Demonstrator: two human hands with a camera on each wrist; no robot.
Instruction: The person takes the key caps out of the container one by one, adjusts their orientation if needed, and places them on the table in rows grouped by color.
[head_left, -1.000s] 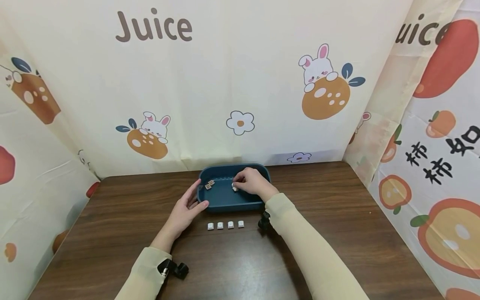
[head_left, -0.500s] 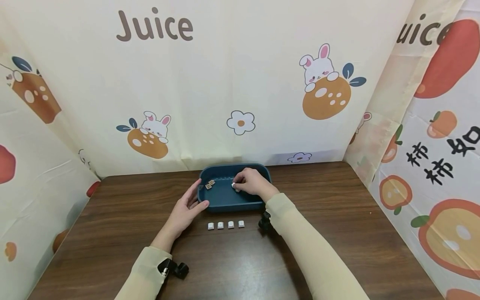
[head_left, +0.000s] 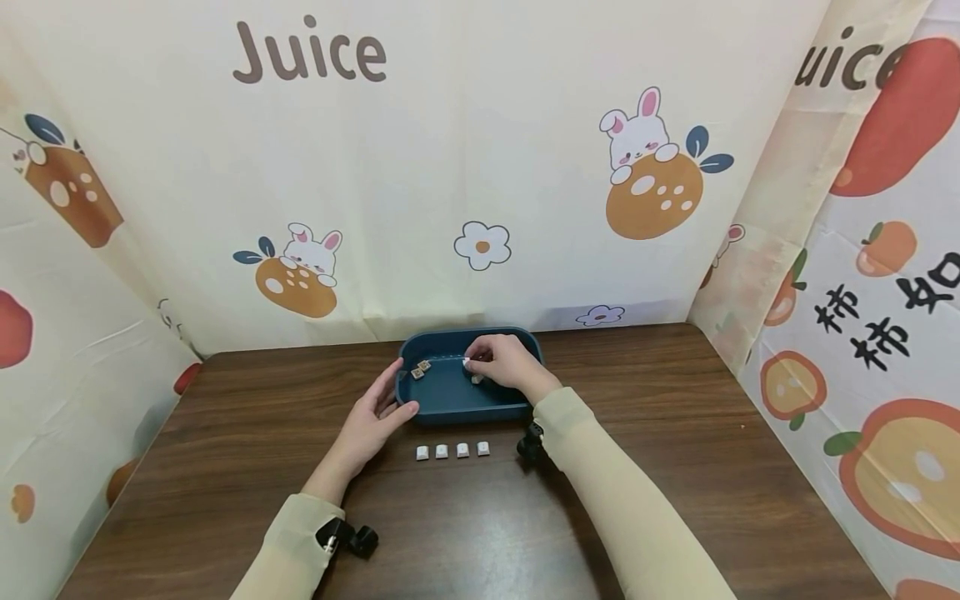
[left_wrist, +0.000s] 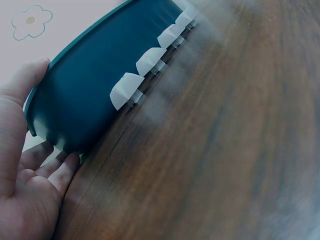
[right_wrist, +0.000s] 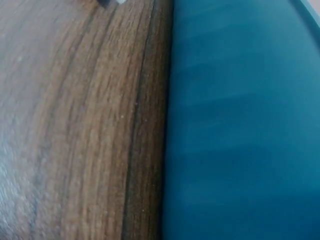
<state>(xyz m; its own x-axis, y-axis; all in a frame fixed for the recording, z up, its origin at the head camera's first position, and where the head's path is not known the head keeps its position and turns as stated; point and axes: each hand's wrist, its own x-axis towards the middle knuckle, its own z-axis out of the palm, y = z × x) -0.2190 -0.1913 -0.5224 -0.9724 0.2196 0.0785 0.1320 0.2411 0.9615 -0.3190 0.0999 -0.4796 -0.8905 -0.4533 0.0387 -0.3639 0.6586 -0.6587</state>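
Observation:
My left hand (head_left: 372,419) holds the left end of a dark blue tray (head_left: 468,412), its thumb on the near rim. Low against the tray's end, the other fingers (left_wrist: 64,172) show in the left wrist view. Over the tray's right half, my right hand (head_left: 504,363) pinches a small white keycap (head_left: 467,362) between thumb and fingertips. Just below that hand, another keycap (head_left: 477,379) lies on the tray floor, partly covered. Two keycaps (head_left: 422,369) with brownish undersides up sit near the tray's left end. The right wrist view shows only table and tray wall (right_wrist: 235,125).
A row of several white keycaps (head_left: 442,451) stands on the brown wooden table (head_left: 450,533) in front of the tray, tops up. Behind the tray hangs a printed cloth wall (head_left: 420,167). More printed cloth (head_left: 795,350) bounds the right side.
The right hand has tilted and lifted the white keycap slightly off the tray floor, uncovering more of the keycap below. The left hand and the row on the table stay put.

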